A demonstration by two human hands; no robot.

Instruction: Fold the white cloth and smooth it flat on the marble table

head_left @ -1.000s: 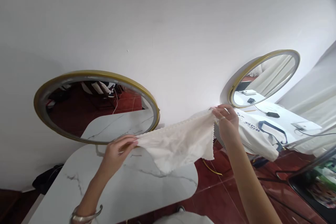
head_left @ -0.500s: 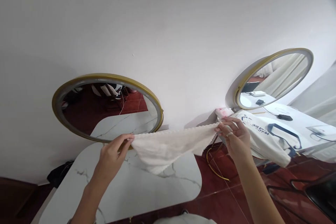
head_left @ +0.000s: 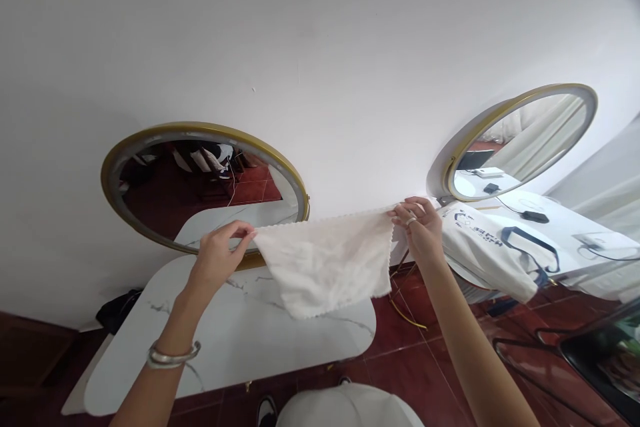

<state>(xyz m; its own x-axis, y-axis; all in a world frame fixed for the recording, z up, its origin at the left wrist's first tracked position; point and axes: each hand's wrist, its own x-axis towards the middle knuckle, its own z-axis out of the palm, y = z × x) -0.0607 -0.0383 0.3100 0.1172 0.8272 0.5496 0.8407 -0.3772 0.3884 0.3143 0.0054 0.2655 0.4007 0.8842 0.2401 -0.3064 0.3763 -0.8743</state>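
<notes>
"Listing largest first, what do you log from your end?"

"Item: one wall [head_left: 340,67], pale. Item: red floor [head_left: 403,367], tiled. Item: one marble-patterned table [head_left: 240,340], corners rounded. Item: one gold-rimmed mirror [head_left: 215,180], its lower rim appearing close to the left hand [head_left: 217,253]; a careless forward push of the knuckles could, I judge, knock it."

"And the cloth?"

"Item: one white cloth [head_left: 330,260], scalloped border, spread by its upper edge between both hands, hanging over the tabletop, its right end reaching past the table in my view. From my remote seat I cannot tell whether the lower hem touches the surface."

"State of the fingers?"

"Left hand: thumb and fingertips pinching the upper left corner. Right hand [head_left: 423,223]: likewise, upper right corner. Both grips look narrow, so a hard tug could free a corner; losing the right one might drop that end toward the floor. Should the hands draw together, I expect sagging and a crooked fold."

"Smallest entries?"

"Item: one silver bangle [head_left: 173,355], left wrist, open-ended; its tip could snag the weave. Item: one ring [head_left: 410,221], right hand; it might catch a scallop."
</notes>
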